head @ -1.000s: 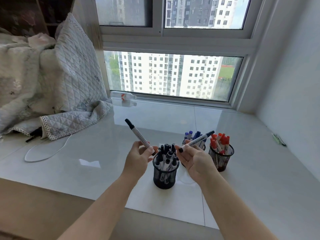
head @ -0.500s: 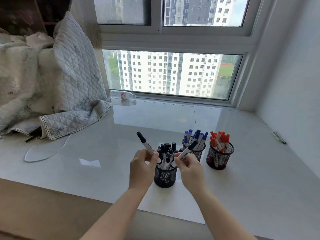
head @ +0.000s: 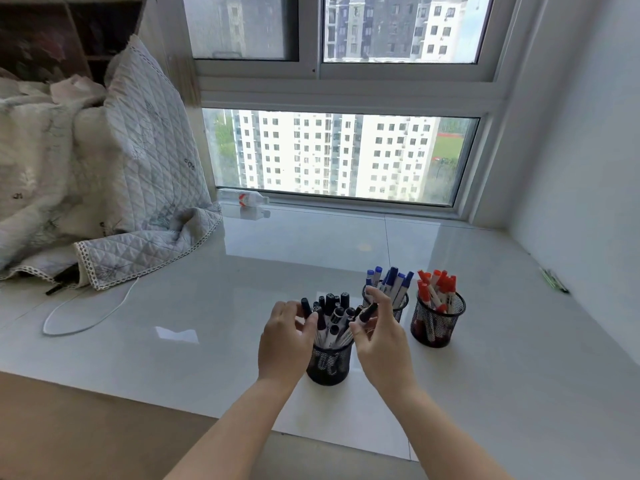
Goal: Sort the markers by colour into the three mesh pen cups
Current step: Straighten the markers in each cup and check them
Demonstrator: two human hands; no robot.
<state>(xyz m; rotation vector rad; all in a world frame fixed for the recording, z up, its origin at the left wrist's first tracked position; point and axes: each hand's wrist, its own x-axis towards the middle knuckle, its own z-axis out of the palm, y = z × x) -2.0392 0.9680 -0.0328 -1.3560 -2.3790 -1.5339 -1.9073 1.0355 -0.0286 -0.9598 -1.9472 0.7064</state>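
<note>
Reaching in from the near edge of the pale glossy sill [head: 242, 306], both hands close on the nearest mesh cup [head: 329, 363]. Left hand [head: 285, 341] against the cup's left side, fingers curled by a black-capped marker [head: 306, 308] at the rim; cannot tell whether pinched or only touched. Right hand [head: 379, 341] against the cup's right side, thumb and fingers pinching a second black-capped marker [head: 367, 311], tilted, its lower end down among the black markers [head: 332, 315] already standing in that cup.

Just behind and right of the nearest cup: the blue-marker cup [head: 401, 303], partly hidden by the right hand's fingers, blue markers [head: 393, 280] upright in it. Right of that, standing apart with a narrow gap: the red-marker cup [head: 438, 322], red markers [head: 436, 289] fanned out above its rim.

Open shining surface left of the nearest cup, out to a white cable [head: 90, 318] looped well apart. Quilted blanket [head: 138, 202] spilling over the sill's far left edge, lace border lying on the surface. Behind the cups, bare surface back to the window frame [head: 346, 206], with a plastic bottle [head: 242, 199] lying on its side against it. Right of the red-marker cup, open surface up to the white wall [head: 588, 185], a small green object [head: 554, 280] at its foot.
</note>
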